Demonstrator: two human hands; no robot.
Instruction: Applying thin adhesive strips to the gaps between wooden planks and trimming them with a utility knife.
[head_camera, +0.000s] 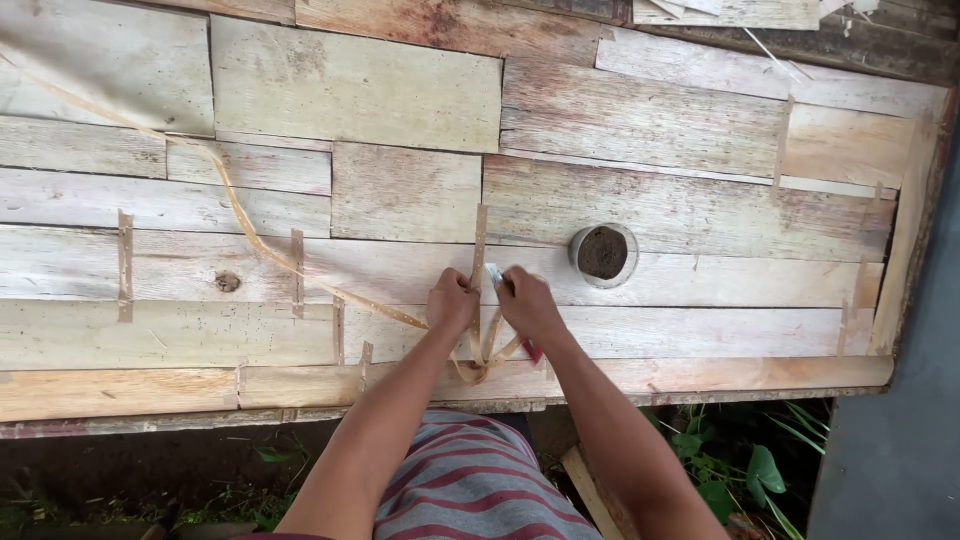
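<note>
My left hand is closed around a thin bamboo strip that stands upright against a flat panel of pale wooden pieces. My right hand grips a small tool with a light blade near the strip and a red handle end showing below the palm. A long loose strip curves from the upper left down to my hands. Curled strip ends hang under both hands.
A round hole with a dark filling sits just right of my hands. Several short strips are woven vertically through the panel. Below its lower edge lie bare soil and green plants. My striped shorts show at the bottom.
</note>
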